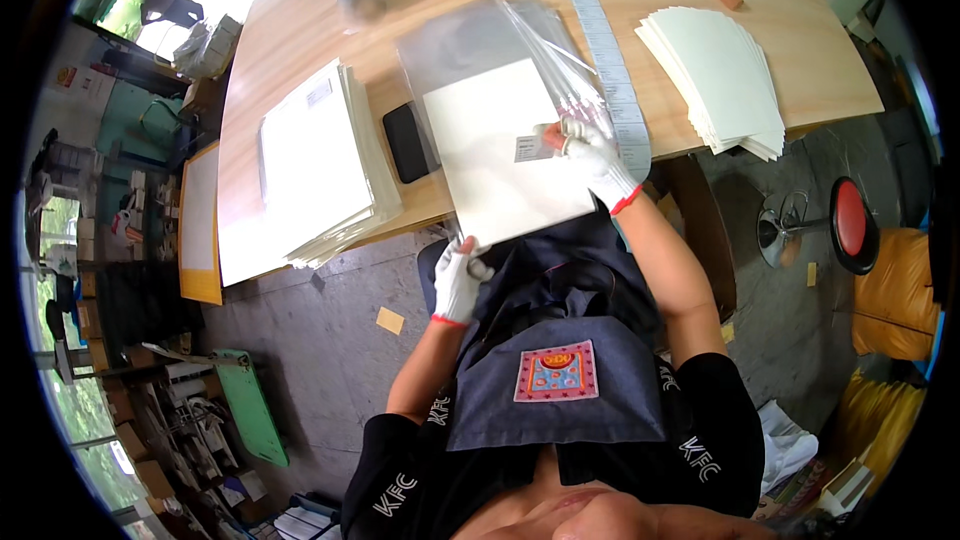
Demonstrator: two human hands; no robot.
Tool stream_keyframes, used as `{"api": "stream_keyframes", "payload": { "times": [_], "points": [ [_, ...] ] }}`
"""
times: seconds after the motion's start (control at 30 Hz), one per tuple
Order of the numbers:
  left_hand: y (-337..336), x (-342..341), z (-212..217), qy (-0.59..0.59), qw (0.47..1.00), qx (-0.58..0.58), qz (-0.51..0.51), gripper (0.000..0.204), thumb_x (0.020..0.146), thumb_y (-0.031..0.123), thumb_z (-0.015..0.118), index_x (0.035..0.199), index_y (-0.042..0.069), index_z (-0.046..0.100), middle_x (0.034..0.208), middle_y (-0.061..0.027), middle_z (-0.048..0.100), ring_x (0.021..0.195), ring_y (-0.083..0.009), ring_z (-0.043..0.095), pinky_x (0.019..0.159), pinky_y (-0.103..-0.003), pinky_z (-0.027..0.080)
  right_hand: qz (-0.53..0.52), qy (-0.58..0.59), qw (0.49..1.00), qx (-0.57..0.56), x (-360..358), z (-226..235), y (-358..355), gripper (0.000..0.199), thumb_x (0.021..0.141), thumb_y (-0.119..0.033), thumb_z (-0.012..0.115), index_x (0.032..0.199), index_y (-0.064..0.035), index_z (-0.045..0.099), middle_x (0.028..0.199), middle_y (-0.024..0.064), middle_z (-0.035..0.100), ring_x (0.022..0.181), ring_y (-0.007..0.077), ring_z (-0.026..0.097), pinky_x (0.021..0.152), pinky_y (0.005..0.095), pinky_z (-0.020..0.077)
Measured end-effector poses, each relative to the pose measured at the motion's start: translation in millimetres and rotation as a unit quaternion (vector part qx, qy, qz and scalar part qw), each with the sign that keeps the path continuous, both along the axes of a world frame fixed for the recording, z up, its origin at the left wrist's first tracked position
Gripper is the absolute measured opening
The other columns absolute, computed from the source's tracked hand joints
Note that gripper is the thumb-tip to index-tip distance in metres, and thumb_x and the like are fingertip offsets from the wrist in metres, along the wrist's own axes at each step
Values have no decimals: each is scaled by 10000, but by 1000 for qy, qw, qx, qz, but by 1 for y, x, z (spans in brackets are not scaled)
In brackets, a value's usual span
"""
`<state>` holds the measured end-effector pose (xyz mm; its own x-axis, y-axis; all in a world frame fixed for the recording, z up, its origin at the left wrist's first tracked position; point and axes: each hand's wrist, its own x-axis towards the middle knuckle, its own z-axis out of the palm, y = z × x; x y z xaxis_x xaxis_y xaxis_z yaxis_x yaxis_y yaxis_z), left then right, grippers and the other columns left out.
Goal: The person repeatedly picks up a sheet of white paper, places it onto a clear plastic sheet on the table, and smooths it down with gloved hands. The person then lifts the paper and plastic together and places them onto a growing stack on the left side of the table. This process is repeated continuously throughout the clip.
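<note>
A white sheet of card [500,175] lies tilted over the table's near edge, above my lap. My left hand [460,282], in a white glove with bare fingertips, pinches its near left corner. My right hand [592,155], gloved alike, is over the sheet's right side. Its thumb and finger are closed at the right edge of a small printed label [532,148] on the card; whether the label is fully stuck down I cannot tell. Clear plastic sleeves [455,40] lie fanned in a pile beneath and beyond the card.
Left of the sleeves are a black phone [405,144] and a stack of sleeved white sheets [318,165]. A long strip of labels [600,40] runs along the right. Farther right sits a fanned stack of white card [715,75]. A red-seated stool [850,226] stands beyond the table.
</note>
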<state>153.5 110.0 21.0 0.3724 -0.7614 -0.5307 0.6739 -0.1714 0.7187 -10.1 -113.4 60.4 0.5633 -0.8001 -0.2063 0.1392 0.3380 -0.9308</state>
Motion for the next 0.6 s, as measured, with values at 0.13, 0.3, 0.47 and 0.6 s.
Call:
{"api": "stream_keyframes", "payload": {
  "times": [0.13,0.3,0.47,0.6],
  "points": [
    [43,9,20,-131,983,64,-109,230,871,254,586,849,25,572,629,-48,586,453,-100,498,443,-230,415,5,160,976,-146,8,-5,-22,95,826,-152,620,806,-62,642,655,-49,543,593,36,447,545,214,365],
    [66,0,13,-126,982,53,-127,272,896,267,546,879,-4,574,772,-75,641,461,-85,488,474,-226,446,27,298,934,-192,41,15,-31,122,783,-165,607,802,-55,658,659,27,585,656,119,520,609,261,405],
    [68,1,16,-132,979,67,-137,279,899,271,532,886,-4,579,775,-70,642,465,-84,493,477,-215,442,-68,321,868,-371,64,-15,-48,113,745,-172,627,780,-75,672,821,103,621,755,240,594,690,340,454],
    [67,1,16,-126,982,62,-127,270,891,267,544,888,-1,578,786,-69,641,476,-85,501,481,-219,446,-121,401,769,-483,74,-25,-38,77,731,-128,644,795,-89,662,950,84,609,846,266,580,732,374,458]
  ]
}}
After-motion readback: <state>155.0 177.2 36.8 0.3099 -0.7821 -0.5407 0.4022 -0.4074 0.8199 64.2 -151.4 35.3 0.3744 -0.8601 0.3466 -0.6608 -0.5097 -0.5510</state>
